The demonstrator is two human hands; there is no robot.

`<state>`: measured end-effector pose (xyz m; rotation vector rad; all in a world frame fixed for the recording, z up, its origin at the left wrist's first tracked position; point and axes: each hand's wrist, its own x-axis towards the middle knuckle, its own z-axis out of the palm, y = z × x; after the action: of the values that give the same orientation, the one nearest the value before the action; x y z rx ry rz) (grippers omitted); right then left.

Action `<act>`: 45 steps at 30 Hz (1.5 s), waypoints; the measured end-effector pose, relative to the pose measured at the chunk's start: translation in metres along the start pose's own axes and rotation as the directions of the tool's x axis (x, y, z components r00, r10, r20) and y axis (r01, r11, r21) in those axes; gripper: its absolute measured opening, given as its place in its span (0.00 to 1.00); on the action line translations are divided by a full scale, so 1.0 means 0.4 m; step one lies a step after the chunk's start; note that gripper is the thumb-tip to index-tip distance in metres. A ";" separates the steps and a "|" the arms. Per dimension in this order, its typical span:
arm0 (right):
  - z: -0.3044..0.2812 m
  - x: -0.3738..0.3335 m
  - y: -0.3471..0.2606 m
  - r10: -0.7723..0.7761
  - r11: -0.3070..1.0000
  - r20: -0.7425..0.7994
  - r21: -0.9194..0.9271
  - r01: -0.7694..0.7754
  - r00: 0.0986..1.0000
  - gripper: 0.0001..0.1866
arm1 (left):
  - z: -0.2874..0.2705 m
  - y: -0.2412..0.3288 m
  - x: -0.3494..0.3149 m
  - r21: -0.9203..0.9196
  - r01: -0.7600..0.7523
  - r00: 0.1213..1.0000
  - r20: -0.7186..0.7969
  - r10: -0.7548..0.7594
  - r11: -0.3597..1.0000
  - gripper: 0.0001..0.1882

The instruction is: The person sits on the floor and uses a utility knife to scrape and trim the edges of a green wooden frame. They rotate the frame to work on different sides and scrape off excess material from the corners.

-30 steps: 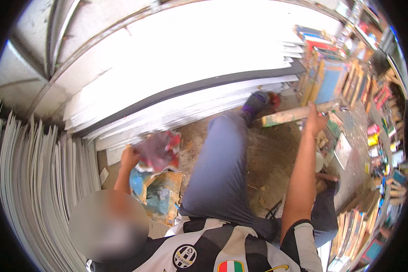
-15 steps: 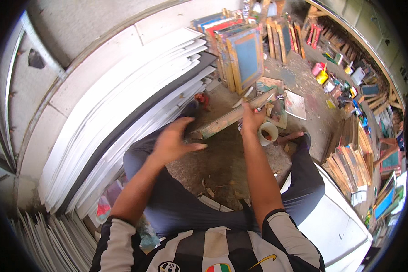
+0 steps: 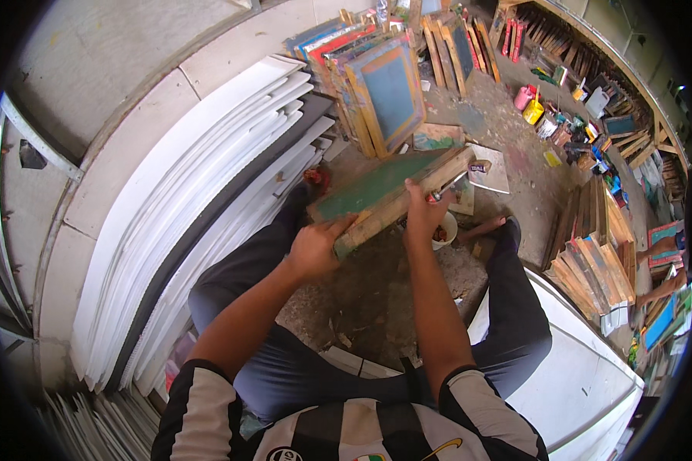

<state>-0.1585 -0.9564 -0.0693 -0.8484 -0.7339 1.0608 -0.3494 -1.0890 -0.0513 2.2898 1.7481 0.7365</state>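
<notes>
Left hand (image 3: 314,250), spread and clear a half-second ago, now pinches the wooden frame (image 3: 384,182) near its left corner; right hand (image 3: 425,213) grips the near rail. Tilted above the floor (image 3: 384,296) (green face showing), it's steadied two-handed.

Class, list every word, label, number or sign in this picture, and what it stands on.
Dark wrapper: short pale lettering, left unquoted.
Shirt: crest and tricolour patch cut off below; yellow curved mark.
Red item at right hand: any print too small to read.
Frame: no lettering visible.
Yellow tub: any print too small.
</notes>
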 end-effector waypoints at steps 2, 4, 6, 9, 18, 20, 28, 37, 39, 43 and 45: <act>0.008 0.040 0.044 -0.011 1.000 -0.017 0.005 0.011 1.000 0.44 | 0.000 -0.027 0.040 -0.008 -0.033 0.999 -0.010 0.033 0.999 0.40; 0.000 0.090 0.091 -0.034 0.999 -0.076 -0.039 0.031 0.997 0.43 | 0.029 -0.061 0.087 -0.035 -0.070 0.997 -0.019 0.069 0.997 0.41; -0.008 0.107 0.083 0.007 0.999 -0.074 -0.044 -0.010 0.997 0.45 | 0.045 -0.078 0.117 -0.062 -0.113 0.993 -0.027 0.112 0.992 0.40; -0.024 0.124 0.079 0.000 1.000 -0.105 -0.027 -0.003 0.994 0.48 | 0.057 -0.083 0.155 -0.082 -0.142 0.990 -0.001 0.142 0.987 0.39; -0.004 0.151 0.134 -0.042 0.992 -0.136 -0.127 0.024 0.990 0.52 | 0.066 -0.167 0.205 -0.109 -0.121 0.992 0.031 0.125 0.987 0.41; 0.011 0.138 0.150 0.008 0.982 -0.173 -0.183 -0.040 0.985 0.53 | 0.057 -0.198 0.215 -0.101 -0.099 0.994 0.044 0.104 0.990 0.39; 0.029 0.063 0.190 0.073 0.908 -0.204 -0.391 -0.149 0.976 0.57 | 0.184 -0.292 0.119 -0.223 0.122 0.929 -0.318 -0.190 0.967 0.35; -0.084 0.071 0.238 0.136 0.910 -0.110 -0.379 -0.168 0.985 0.56 | 0.218 -0.121 0.122 -0.722 -0.068 0.847 0.323 -0.422 -0.689 0.27; -0.099 0.071 0.239 0.166 0.907 -0.083 -0.379 -0.186 0.983 0.54 | 0.214 -0.111 0.145 -0.777 -0.019 0.764 0.395 -0.510 -0.629 0.24; -0.113 0.045 0.196 0.267 0.865 -0.052 -0.426 -0.263 0.962 0.49 | 0.230 -0.106 0.155 -0.819 0.024 0.666 0.441 -0.602 -0.573 0.23; -0.106 0.000 0.128 0.354 0.778 -0.085 -0.526 -0.343 0.932 0.46 | 0.239 -0.115 0.152 -0.812 0.015 0.630 0.460 -0.625 -0.583 0.22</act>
<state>-0.1448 -0.9534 -0.1343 -1.5065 -0.9318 1.2113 -0.3313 -1.0026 -0.1361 -0.0497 0.8164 1.5681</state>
